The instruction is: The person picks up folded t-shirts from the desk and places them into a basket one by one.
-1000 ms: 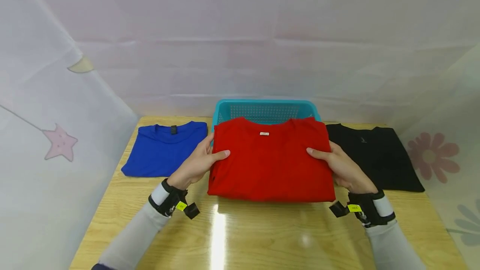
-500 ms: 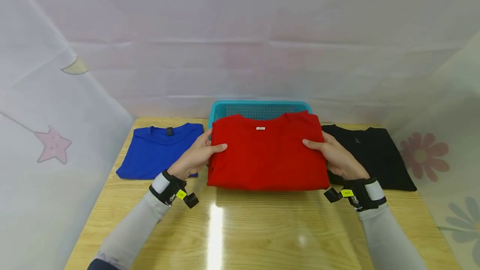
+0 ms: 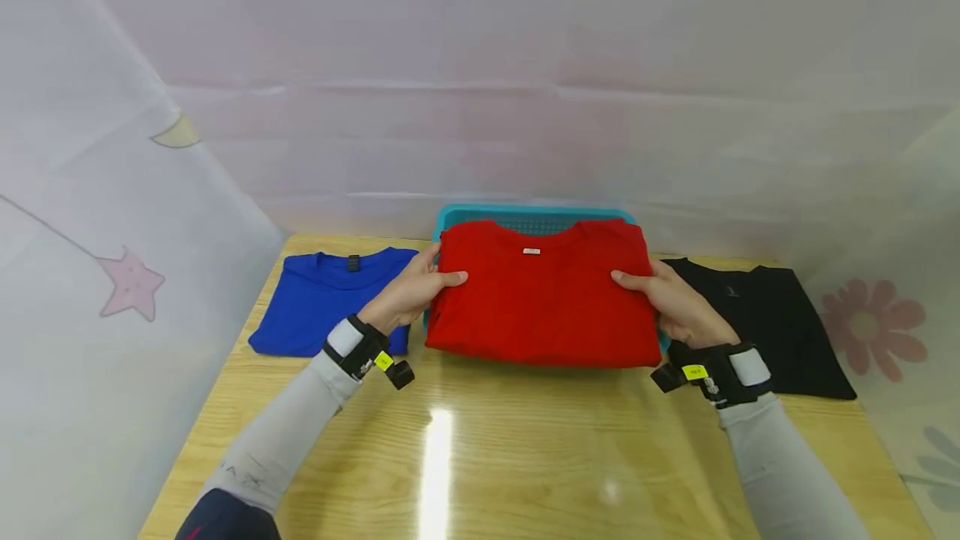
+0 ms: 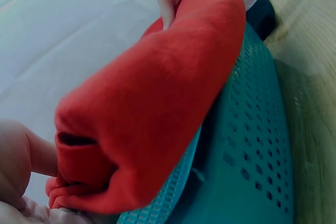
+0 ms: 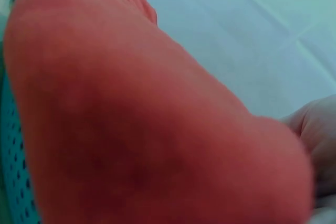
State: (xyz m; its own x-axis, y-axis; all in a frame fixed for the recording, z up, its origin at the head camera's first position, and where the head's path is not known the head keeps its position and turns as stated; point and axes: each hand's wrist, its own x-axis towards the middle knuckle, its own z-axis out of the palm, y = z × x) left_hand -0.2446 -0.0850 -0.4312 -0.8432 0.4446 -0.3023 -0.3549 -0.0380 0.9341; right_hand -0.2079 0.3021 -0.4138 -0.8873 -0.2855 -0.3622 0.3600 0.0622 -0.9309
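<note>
Shirt [image 3: 543, 307], red and folded, held over the teal basket [image 3: 536, 210], left hand [image 3: 408, 292] and right hand [image 3: 684, 307] gripping its left and right sides.
Placing it inside seems the step in hand; the next move likely calls for lowering it level. The shirt hides most of the basket's inside; whether they touch is unclear.

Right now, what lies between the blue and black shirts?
In the head view: the red shirt, gripped by the left hand and right hand, over the teal basket.
</note>
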